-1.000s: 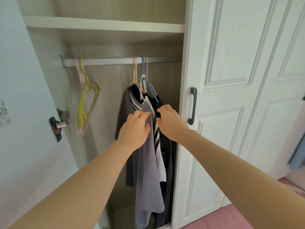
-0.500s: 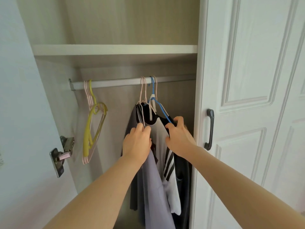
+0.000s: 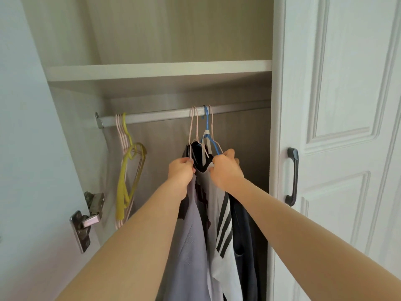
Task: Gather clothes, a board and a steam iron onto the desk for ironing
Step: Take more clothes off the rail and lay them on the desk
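1. Inside the open white wardrobe, the hanging clothes [image 3: 213,198] are on the silver metal rail [image 3: 152,117], not on the bench. Bench, board and steam iron are nowhere in view.
2. The left hand [image 3: 181,171] has its fingers [image 3: 188,162] clenched around the shoulder of a thin pale pink wire hanger [image 3: 191,129], which seems to carry the soft lilac-grey shirt [image 3: 191,246]. The right hand [image 3: 225,171] pinches the sloping arm of a slim blue wire hanger [image 3: 207,129].
3. I'd worry about the hooks. They sit bunched together on the rail, so lifting one could snag a neighbour or drag it off.
4. Tip a narrow hanger and limp cloth may slide off. The white top with black stripes [image 3: 225,263] and the dark navy garment [image 3: 245,231] look likeliest to fall.
5. The fabrics drape in long loose folds, and the wire looks smooth and springy. An empty yellow plastic hanger [image 3: 130,166] dangles well apart, to the left.
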A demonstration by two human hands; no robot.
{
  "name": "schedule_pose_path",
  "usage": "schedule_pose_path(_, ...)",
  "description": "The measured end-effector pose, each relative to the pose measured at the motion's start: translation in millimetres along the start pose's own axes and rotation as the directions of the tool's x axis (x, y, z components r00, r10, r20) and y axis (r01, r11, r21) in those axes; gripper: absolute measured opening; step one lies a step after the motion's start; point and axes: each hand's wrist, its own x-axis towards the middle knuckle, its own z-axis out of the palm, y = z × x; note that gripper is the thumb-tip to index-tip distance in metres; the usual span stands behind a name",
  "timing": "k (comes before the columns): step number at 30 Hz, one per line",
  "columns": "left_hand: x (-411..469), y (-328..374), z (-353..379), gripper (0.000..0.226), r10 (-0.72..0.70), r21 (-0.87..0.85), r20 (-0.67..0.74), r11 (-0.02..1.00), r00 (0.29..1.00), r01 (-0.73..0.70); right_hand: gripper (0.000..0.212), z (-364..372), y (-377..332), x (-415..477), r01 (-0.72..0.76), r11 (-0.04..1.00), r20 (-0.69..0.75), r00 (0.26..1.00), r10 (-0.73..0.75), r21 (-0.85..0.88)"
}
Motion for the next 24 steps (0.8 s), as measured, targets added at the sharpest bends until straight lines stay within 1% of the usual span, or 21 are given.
schedule_pose_path(3,2,6,0,0.025,0.024,-0.112,-0.010,0.993,1.000,-0.025,0.031,0,-6,0,-0.064,0.994,-0.007,0.998,0.064,0.084)
schedule_pose_path(6,5,13,-7,0.029,0.033,-0.147,-0.046,0.988,0.998,-0.039,0.031,-1,-12,-3,-0.117,0.984,-0.024,0.992,0.121,0.131)
schedule_pose_path(9,10,25,-17,0.028,0.037,-0.176,-0.005,0.984,0.999,-0.038,0.029,-8,-22,-2,-0.161,0.966,-0.043,0.984,0.173,0.201)
schedule_pose_path(11,9,31,-15,0.018,0.051,-0.217,-0.023,0.975,0.998,-0.055,0.028,-14,-27,-2,-0.149,0.962,-0.088,0.981,0.172,0.228)
schedule_pose_path(13,3,35,-7,0.011,0.056,-0.344,-0.097,0.935,0.994,-0.087,0.027,-20,-31,-4,-0.096,0.963,-0.148,0.980,0.136,0.251)
schedule_pose_path(15,-2,37,-3,0.011,0.007,-0.455,-0.109,0.889,0.994,-0.056,0.024,-24,-33,-7,-0.034,0.969,-0.192,0.978,0.083,0.246)
schedule_pose_path(17,-9,36,-6,0.012,-0.041,-0.437,-0.042,0.899,0.998,0.019,0.022,-27,-33,-15,-0.001,0.969,-0.194,0.980,0.051,0.246)
schedule_pose_path(19,-20,32,-15,0.012,-0.065,-0.384,0.016,0.921,0.998,0.066,0.022,-28,-35,-30,0.011,0.950,-0.170,0.984,0.044,0.314)
schedule_pose_path(21,-35,28,-22,0.014,-0.092,-0.371,0.045,0.923,0.995,0.102,0.023,-30,-36,-48,0.006,0.911,-0.140,0.989,0.057,0.413)
schedule_pose_path(24,-63,22,-31,0.019,-0.139,-0.400,0.060,0.904,0.988,0.152,0.021,-30,-35,-75,0.006,0.892,-0.092,0.995,0.040,0.451)
